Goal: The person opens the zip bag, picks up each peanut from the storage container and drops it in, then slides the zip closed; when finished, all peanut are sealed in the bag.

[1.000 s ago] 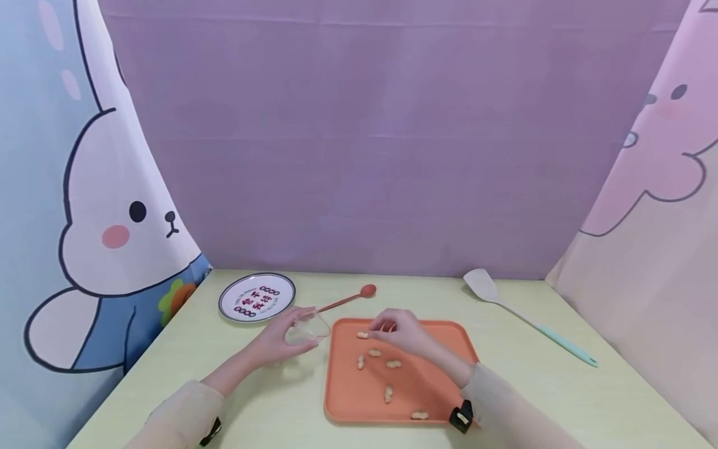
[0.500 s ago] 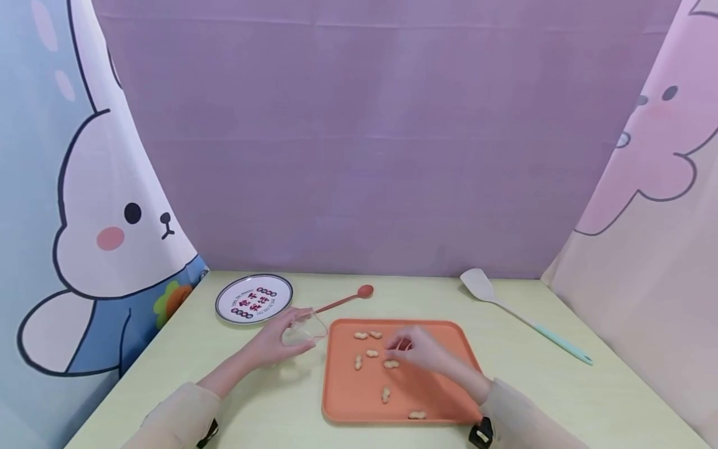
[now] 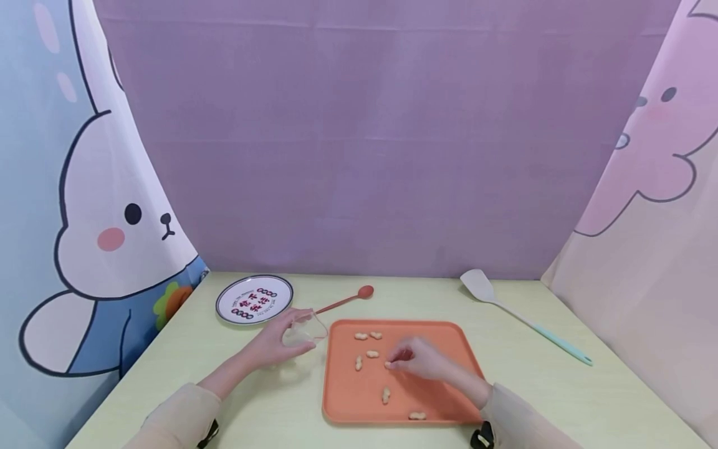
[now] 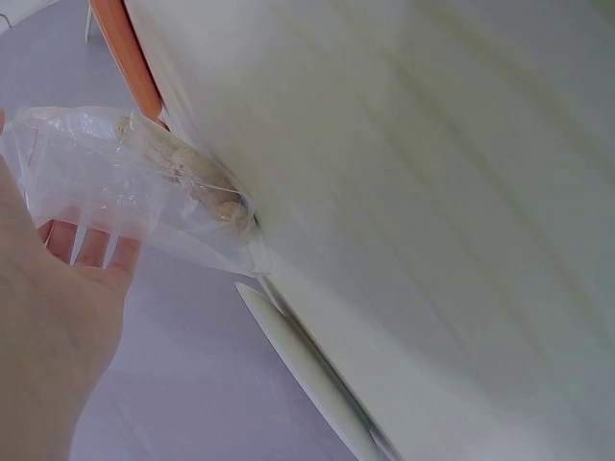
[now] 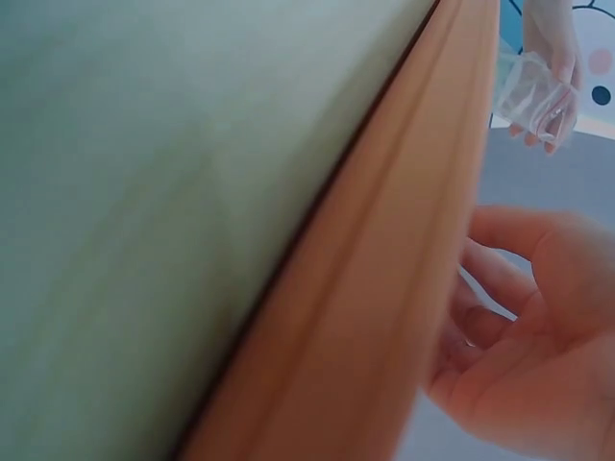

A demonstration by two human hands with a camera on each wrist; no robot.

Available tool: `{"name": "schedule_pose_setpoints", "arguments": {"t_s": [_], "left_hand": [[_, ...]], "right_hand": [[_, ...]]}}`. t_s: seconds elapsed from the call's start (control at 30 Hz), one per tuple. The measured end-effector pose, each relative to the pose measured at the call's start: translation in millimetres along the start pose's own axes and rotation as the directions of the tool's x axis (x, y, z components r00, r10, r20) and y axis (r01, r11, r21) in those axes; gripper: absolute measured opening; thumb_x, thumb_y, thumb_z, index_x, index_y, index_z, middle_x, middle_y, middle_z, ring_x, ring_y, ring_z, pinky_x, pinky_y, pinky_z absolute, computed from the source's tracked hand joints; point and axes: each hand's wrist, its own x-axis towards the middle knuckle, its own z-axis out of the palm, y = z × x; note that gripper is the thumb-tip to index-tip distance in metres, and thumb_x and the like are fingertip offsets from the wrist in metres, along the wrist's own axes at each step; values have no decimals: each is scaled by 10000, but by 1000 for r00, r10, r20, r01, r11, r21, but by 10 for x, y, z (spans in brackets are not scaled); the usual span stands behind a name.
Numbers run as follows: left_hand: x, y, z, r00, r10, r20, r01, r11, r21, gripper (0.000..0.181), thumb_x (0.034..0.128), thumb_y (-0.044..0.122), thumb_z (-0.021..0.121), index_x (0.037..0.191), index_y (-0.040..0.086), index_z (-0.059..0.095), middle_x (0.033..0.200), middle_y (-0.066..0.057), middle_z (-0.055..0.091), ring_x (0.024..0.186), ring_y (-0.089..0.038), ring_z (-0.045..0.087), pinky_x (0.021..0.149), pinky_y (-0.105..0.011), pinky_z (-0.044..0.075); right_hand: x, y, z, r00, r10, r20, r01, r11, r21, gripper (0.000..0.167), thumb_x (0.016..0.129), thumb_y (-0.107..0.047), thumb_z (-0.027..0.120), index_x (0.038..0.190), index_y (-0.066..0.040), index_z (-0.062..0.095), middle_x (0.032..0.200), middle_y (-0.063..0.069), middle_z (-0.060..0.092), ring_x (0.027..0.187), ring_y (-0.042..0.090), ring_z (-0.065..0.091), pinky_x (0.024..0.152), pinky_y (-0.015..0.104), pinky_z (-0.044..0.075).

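My left hand (image 3: 276, 342) holds a clear plastic bag (image 4: 101, 178) by its mouth, left of the orange tray (image 3: 348, 408). In the left wrist view, several peanuts (image 4: 197, 182) lie in the bag's lower end, and the fingers show through the film. Over the tray's middle, my right hand (image 3: 422, 359) pinches a peanut (image 3: 388, 365) between thumb and fingertips; only its end shows. Several more lie loose on the tray, among them one by the near edge (image 3: 417, 415). The tray's rim hides the right fingertips in the right wrist view.
A white plate (image 3: 254, 299) with red print lies at the back left, beyond my left hand. Beside it is a red spoon (image 3: 366, 292), its handle end near the bag. A spatula (image 3: 507, 307) with a mint handle lies right of the tray.
My right hand has moved right and nearer across the tray, uncovering a peanut near the far edge. Its fingers now grip another peanut mid-tray. My left hand stays with the bag.
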Motion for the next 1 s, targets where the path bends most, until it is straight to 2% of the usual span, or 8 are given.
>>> {"name": "schedule_pose_setpoints", "arguments": {"t_s": [0.2, 0.37, 0.53, 0.77, 1.0], "left_hand": [[3, 13, -1, 1000, -7, 6, 7, 1000, 0, 632, 786, 343, 750, 1306, 64, 521, 1246, -17, 588, 1115, -200, 572, 898, -385, 506], [-7, 8, 14, 1000, 4, -8, -4, 1000, 11, 607, 788, 324, 751, 1295, 73, 532, 1230, -36, 596, 1092, -210, 580, 883, -366, 511], [-15, -2, 20, 1000, 19, -10, -19, 1000, 20, 593, 796, 330, 744, 1297, 97, 530, 1227, -46, 595, 1086, -206, 578, 877, -368, 512], [-15, -2, 16, 1000, 10, 2, -10, 1000, 7, 608, 791, 344, 747, 1302, 102, 525, 1228, -66, 596, 1094, -202, 576, 887, -353, 508], [-12, 8, 14, 1000, 19, -1, -19, 1000, 11, 612, 791, 318, 749, 1287, 34, 532, 1223, -37, 594, 1091, -214, 576, 881, -392, 511]], "right_hand": [[-8, 9, -16, 1000, 15, 1, -15, 999, -39, 61, 839, -117, 690, 853, -64, 716, 803, 34, 700, 641, -24, 492, 554, 165, 430], [-8, 0, -31, 999, 40, 13, -40, 999, -6, 35, 806, -90, 717, 817, -59, 704, 782, 38, 690, 643, 4, 514, 567, 173, 446], [-15, -12, -49, 997, 76, 17, -76, 997, -2, 101, 764, -90, 758, 813, -48, 680, 725, 31, 643, 622, 33, 508, 551, 181, 441], [-34, -48, -55, 995, 96, 37, -96, 995, -16, 147, 764, -125, 766, 839, -50, 665, 720, 6, 619, 604, 55, 519, 535, 187, 442], [-28, -50, -71, 998, 55, 43, -55, 998, 6, 85, 793, -103, 735, 805, -41, 678, 745, 59, 661, 636, 40, 525, 557, 174, 445]]}}
